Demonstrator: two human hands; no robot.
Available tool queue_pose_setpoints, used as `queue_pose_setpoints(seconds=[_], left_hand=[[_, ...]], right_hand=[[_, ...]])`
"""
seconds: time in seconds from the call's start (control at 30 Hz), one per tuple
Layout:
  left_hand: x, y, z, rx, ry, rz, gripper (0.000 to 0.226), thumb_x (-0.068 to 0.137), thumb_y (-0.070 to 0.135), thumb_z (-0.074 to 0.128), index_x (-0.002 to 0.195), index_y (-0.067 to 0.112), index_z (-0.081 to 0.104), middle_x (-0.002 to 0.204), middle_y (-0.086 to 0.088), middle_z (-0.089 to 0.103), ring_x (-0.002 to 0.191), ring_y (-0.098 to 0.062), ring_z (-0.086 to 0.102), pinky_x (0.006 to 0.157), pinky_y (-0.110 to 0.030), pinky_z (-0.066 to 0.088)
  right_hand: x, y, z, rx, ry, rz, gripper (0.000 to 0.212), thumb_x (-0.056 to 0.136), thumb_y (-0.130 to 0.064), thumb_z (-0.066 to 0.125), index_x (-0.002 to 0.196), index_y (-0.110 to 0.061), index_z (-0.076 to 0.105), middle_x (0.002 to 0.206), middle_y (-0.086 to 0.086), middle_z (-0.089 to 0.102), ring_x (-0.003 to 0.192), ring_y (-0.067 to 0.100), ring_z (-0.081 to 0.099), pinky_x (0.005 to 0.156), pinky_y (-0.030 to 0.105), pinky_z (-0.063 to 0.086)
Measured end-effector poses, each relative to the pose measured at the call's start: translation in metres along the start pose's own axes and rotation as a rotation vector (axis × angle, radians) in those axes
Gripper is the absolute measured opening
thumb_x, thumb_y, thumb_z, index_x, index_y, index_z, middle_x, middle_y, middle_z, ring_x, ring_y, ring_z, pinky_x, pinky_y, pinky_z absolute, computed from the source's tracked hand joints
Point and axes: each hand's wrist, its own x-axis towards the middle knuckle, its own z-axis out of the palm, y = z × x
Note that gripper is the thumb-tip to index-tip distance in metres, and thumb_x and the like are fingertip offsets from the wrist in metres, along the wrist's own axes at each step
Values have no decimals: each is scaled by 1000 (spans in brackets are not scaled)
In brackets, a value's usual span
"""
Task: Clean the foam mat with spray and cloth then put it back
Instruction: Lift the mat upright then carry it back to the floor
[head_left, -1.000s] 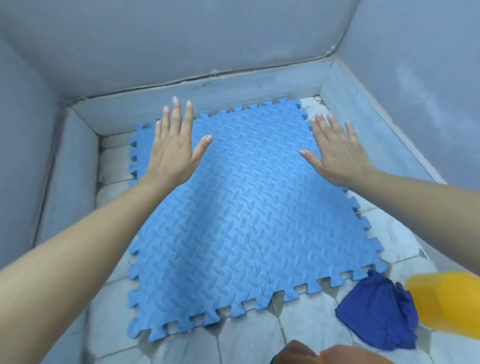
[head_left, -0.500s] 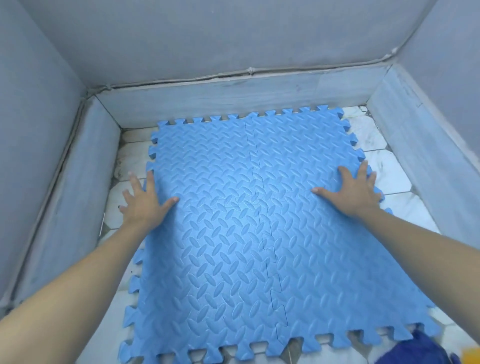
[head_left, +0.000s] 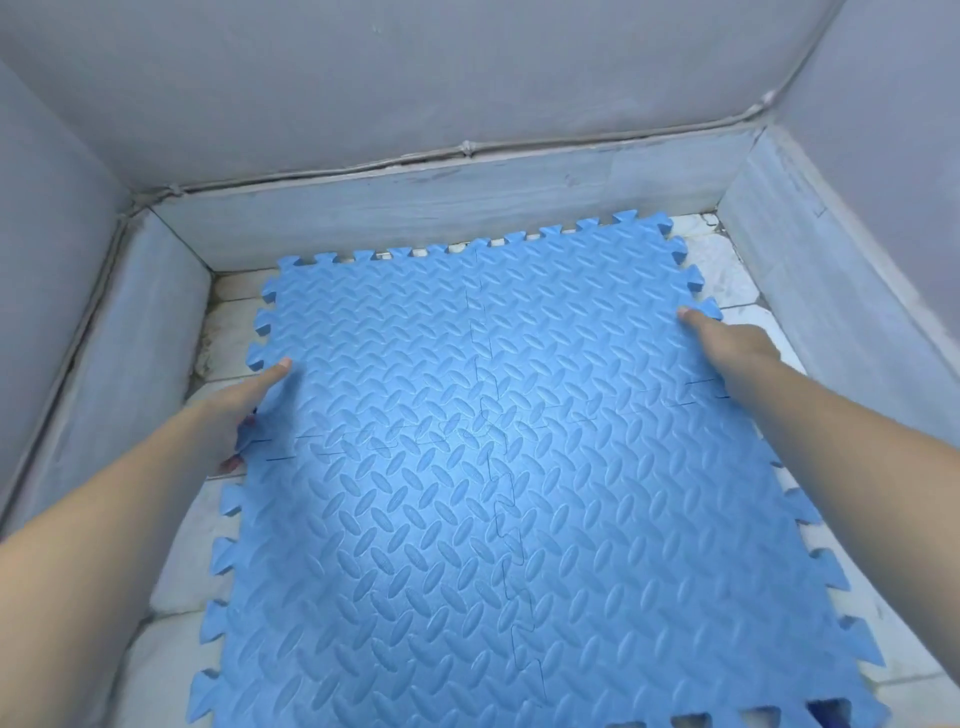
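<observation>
The left hand (head_left: 236, 410) grips the left edge of the blue interlocking foam mat (head_left: 483, 467), thumb on top. The right hand (head_left: 732, 353) grips the opposite edge, thumb on top, above the white tiled floor (head_left: 727, 280).

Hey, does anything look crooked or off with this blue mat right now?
Yes. The blue interlocking foam mat sits askew to the pale skirting along the back wall: its far right corner nearly meets it, the far left corner lies further off. Both hands, left and right, grip its side edges.
</observation>
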Motion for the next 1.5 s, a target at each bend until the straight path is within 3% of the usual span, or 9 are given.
queue_pose_setpoints(seconds=[0.17,0.33,0.57,0.73,0.93,1.1,1.23,1.33,1.5], left_hand=[[-23,6,-33,-41,-75,-41,74,59,72,71,104,17,50,96,0,49,83,-19,44,76,-33,34],[-83,63,-80,-132,-216,88,40,81,48,66,85,10,56,64,-4,70,67,-17,63,57,-33,50],[-109,141,-130,-172,-249,256,57,82,39,70,126,5,57,107,-14,67,89,-32,66,80,-52,53],[-86,164,-137,-227,-258,219,102,72,25,81,152,15,17,159,-9,14,143,-35,18,107,-66,19],[-93,164,-118,-426,-238,478,55,59,39,86,101,13,62,110,-11,66,91,-27,62,73,-43,51],[-83,169,-111,-513,-215,621,88,35,55,92,106,13,62,105,-3,72,94,-23,69,78,-37,54],[-108,181,-109,-579,-156,709,62,56,44,88,106,16,64,100,5,69,88,-14,66,66,-28,47],[-108,187,-99,-656,-98,759,23,76,25,79,85,20,58,86,12,59,73,-2,55,59,-22,40],[-105,194,-91,-688,-65,816,29,80,19,75,99,13,53,99,5,54,73,-5,50,73,-27,41]], right_hand=[[-13,-13,-33,163,33,-174,55,76,-65,65,95,-14,65,93,6,62,99,30,60,84,37,46],[-46,-69,-91,227,18,-354,63,76,-62,69,56,-24,23,56,0,27,54,23,29,53,35,20],[-51,-156,-140,347,-86,-384,42,72,-57,76,82,-21,55,90,4,65,80,28,62,61,29,41],[-32,-182,-126,492,-159,-370,48,67,-38,79,105,-9,69,92,10,72,75,31,67,69,36,51],[-29,-176,-110,652,57,-410,62,56,-52,76,99,-9,65,96,11,72,86,32,67,88,46,54],[-50,-191,-135,729,199,-438,37,78,-37,72,100,-12,58,82,5,58,83,25,53,65,34,43],[-63,-218,-133,326,440,-427,70,79,-28,73,136,-1,42,144,30,39,139,44,31,114,53,26],[-124,-282,-141,215,496,-847,77,88,-24,65,151,-1,26,159,25,19,150,37,9,122,48,8],[-203,-402,-155,-128,509,-1344,67,99,-48,41,153,-12,26,161,9,26,152,25,10,122,44,1]])
